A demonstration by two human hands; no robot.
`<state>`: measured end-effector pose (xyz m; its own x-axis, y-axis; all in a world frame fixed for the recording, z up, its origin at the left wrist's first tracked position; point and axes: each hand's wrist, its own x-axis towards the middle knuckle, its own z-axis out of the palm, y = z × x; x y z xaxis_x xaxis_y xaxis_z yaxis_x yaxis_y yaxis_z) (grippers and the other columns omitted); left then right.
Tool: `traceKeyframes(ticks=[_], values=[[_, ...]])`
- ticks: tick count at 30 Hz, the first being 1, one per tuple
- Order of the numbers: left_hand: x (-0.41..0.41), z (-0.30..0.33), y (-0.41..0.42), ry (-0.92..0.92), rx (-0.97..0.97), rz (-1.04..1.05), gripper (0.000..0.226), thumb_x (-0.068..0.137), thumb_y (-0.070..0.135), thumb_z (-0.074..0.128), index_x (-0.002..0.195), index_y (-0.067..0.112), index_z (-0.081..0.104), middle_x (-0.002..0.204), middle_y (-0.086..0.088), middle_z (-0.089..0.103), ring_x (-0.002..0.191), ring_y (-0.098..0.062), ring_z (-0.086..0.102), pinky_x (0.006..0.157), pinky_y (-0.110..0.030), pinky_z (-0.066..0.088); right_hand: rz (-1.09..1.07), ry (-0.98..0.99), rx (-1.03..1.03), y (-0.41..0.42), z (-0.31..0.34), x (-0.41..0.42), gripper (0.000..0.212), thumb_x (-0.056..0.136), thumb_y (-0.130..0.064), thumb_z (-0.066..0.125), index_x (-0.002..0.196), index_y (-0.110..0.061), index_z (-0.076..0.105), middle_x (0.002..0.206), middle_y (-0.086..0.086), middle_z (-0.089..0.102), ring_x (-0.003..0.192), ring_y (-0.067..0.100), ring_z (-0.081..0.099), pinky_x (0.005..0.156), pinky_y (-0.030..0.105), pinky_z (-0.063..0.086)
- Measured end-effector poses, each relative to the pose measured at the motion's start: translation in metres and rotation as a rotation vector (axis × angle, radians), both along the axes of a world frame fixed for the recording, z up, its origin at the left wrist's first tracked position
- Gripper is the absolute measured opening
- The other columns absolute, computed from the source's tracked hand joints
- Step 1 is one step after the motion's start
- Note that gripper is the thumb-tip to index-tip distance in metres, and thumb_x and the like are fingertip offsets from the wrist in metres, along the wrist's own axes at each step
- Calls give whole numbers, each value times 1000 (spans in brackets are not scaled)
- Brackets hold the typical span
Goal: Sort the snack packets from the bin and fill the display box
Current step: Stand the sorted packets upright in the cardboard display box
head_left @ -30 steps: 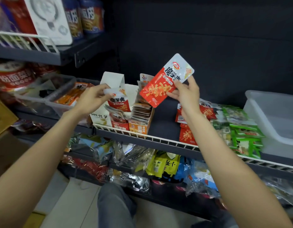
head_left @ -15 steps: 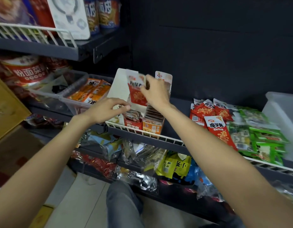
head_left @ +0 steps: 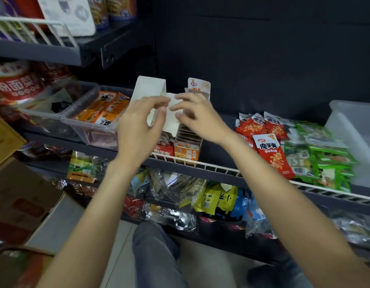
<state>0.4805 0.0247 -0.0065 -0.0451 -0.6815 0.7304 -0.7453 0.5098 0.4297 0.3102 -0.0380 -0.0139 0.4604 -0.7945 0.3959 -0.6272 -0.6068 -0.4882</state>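
Observation:
Two display boxes stand at the shelf's front rail, a red one (head_left: 163, 151) and an orange one (head_left: 187, 153) filled with upright packets. A white cardboard flap (head_left: 169, 119) rises from the red box. My left hand (head_left: 138, 127) pinches the flap's top edge between thumb and fingers. My right hand (head_left: 198, 118) meets it from the right, fingertips curled on the same edge. The packets inside the red box are mostly hidden behind my hands. Loose red packets (head_left: 270, 151) lie in a pile to the right on the shelf (head_left: 217, 154), with green packets (head_left: 325, 156) beyond them.
A white plastic bin (head_left: 358, 132) stands at the far right of the shelf. A clear bin (head_left: 90, 129) with orange packets sits to the left. A white wire rail (head_left: 221, 168) runs along the shelf front. Bagged snacks fill the shelf below. A cardboard box (head_left: 20, 194) stands lower left.
One second ago my right hand held a red packet up; it carried it into the red box. Now both hands are together on the box's white flap.

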Motion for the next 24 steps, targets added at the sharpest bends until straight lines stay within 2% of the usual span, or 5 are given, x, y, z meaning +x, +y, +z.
traceKeyframes(ticks=[6,10,15,19,24], values=[[-119,3,23,286,45,-297,25,90,10,52,112,15,62,105,6,62,99,-8,57,85,-24,47,-319,-153,-3,37,-28,-104,21,89,-13,59,107,-18,70,102,-4,66,94,11,60,84,24,43],[-178,-42,-15,178,355,-373,32,87,16,56,119,22,58,115,3,58,108,-15,55,90,-40,48,-664,107,156,43,-58,-169,31,88,-21,63,120,-17,63,120,7,65,106,24,62,89,33,48],[-208,-87,-77,-29,641,-225,41,91,25,58,130,19,50,131,-8,50,121,-24,48,100,-34,40,-759,382,413,42,-70,-193,66,87,-41,64,144,-25,34,140,16,44,122,33,50,95,41,43],[-223,-97,-110,49,588,-151,34,88,26,62,120,19,57,126,-7,52,120,-23,45,98,-29,36,-738,315,563,29,-80,-196,101,75,-46,75,148,-38,6,140,20,40,121,36,50,96,43,43],[-246,-111,-146,7,676,-142,41,88,33,63,124,15,53,127,-11,51,121,-26,45,100,-33,36,-850,122,529,20,-91,-201,91,74,-44,77,145,-25,23,130,14,52,115,31,55,89,39,47]])
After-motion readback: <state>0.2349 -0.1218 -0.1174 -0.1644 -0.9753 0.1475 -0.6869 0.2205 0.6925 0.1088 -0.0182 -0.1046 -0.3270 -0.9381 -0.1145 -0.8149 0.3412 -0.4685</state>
